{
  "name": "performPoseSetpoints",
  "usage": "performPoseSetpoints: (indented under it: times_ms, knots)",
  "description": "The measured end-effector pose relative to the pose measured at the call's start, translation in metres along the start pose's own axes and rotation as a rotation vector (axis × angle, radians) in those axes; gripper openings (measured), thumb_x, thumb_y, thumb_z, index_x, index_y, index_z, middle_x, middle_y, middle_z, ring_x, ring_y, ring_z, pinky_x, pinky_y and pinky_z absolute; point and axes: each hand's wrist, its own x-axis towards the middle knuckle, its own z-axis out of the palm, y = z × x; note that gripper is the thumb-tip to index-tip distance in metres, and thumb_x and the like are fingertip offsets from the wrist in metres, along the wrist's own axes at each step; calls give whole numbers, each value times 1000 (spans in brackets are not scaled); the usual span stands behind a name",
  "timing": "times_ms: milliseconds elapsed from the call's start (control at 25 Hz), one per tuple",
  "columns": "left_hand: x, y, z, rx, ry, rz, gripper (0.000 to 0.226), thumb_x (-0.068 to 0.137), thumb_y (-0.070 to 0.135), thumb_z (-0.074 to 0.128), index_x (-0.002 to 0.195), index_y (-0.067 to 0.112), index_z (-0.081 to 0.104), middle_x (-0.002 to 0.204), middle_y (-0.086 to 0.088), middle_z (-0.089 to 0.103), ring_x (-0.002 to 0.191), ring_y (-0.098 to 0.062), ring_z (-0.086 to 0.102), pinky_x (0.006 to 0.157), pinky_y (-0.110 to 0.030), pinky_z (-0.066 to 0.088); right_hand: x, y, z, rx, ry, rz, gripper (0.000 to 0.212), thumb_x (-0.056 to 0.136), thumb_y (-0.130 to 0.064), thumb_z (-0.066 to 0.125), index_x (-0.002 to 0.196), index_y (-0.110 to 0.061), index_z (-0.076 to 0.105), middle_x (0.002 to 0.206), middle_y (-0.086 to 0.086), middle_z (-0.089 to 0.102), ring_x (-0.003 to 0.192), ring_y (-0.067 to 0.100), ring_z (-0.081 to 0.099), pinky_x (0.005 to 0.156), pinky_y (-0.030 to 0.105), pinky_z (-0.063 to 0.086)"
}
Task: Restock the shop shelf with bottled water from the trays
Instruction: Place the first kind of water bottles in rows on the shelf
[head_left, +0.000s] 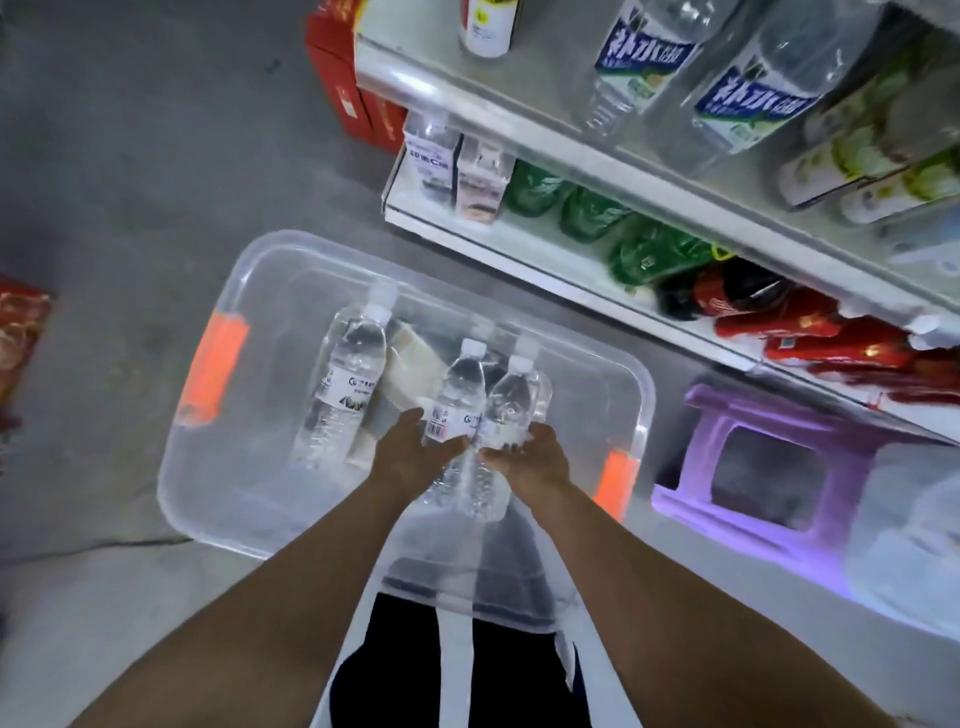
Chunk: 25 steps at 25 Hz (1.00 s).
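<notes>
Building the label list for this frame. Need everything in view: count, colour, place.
clear plastic storage bin: one, orange handles, on the floor below the shelf
small clear water bottles: three certain; one lying in the bin, one in each hand
beige flat piece, maybe cardboard: one, in the bin
white metal shelf: one, upper right
large blue-labelled water bottles: two, upper tier
green plastic bottles: at least three, lower tier
red-labelled cola bottles: several, right of the green ones
purple plastic stool: one, on the floor right of the bin
red cartons: by the shelf's left end
hands: left hand and right hand, each gripping a bottle
</notes>
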Motion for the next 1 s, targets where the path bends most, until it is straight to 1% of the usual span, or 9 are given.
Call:
performPoseSetpoints:
  times_ms: [80, 200, 320, 400, 560, 680, 800, 920, 1000]
  knots:
    - [12, -4, 7, 17, 21, 18, 71, 69, 54, 82, 126, 15, 63, 125, -5, 68, 113, -25, 65, 98, -38, 51, 13, 5, 9, 22, -6, 3, 87, 56, -48, 95, 126, -15, 54, 113, -1, 68, 105, 19, 66, 96, 33, 53]
    - [19, -9, 13, -24, 33, 35, 67, 64, 26, 94, 119, 12, 59, 112, -2, 69, 101, -22, 68, 87, -35, 54, 50, 28, 20, 51, -22, 27, 105, 27, -66, 84, 119, -18, 67, 103, -3, 76, 96, 17, 73, 90, 35, 59]
    - [16, -10, 15, -66, 28, 27, 69, 69, 12, 91, 125, 13, 52, 109, 2, 64, 95, -18, 63, 81, -25, 48, 50, 27, 17, 79, -37, 31, 89, 38, -60, 82, 115, -18, 68, 102, -1, 75, 97, 21, 72, 89, 35, 58]
    - [16, -8, 12, -85, 17, 6, 64, 70, 15, 91, 122, 17, 54, 110, 3, 66, 95, -19, 64, 84, -31, 53, 39, 23, 13, 143, -57, 23, 78, 47, -52, 84, 116, -18, 67, 103, 1, 75, 95, 22, 71, 89, 37, 59]
    - [5, -3, -11, -249, -123, -52, 30, 78, 6, 83, 100, 20, 67, 93, 3, 70, 81, -11, 64, 72, -29, 53, 7, 12, 2, 331, -127, 58, 41, 75, -22, 88, 111, -17, 70, 100, 3, 75, 93, 23, 71, 93, 46, 59]
    - [-22, -2, -34, -359, -139, -97, 34, 79, 11, 83, 104, 24, 63, 99, 3, 67, 91, -17, 62, 80, -31, 47, -23, 7, -17, 507, -247, 76, 24, 86, -15, 80, 106, -15, 67, 93, 4, 70, 81, 19, 67, 81, 43, 59]
    - [-48, -5, -51, -446, -132, -111, 52, 77, 16, 85, 120, 26, 57, 116, 1, 66, 112, -25, 59, 96, -41, 43, -50, 11, -32, 597, -313, 26, 34, 85, -21, 81, 115, -13, 68, 102, 6, 74, 86, 22, 71, 74, 38, 59]
    - [-73, -2, -62, -511, -147, -65, 56, 79, 15, 83, 127, 24, 56, 121, 2, 66, 114, -21, 59, 92, -38, 42, -67, 15, -38, 603, -388, -52, 48, 82, -33, 82, 125, -14, 69, 112, 8, 76, 101, 28, 71, 93, 49, 58]
    - [-91, 3, -69, -533, -160, -18, 51, 83, 14, 80, 125, 22, 53, 122, 4, 64, 116, -20, 56, 91, -37, 41, -82, 12, -46, 625, -404, -99, 39, 88, -32, 77, 123, -14, 70, 107, 5, 77, 99, 26, 71, 89, 46, 59]
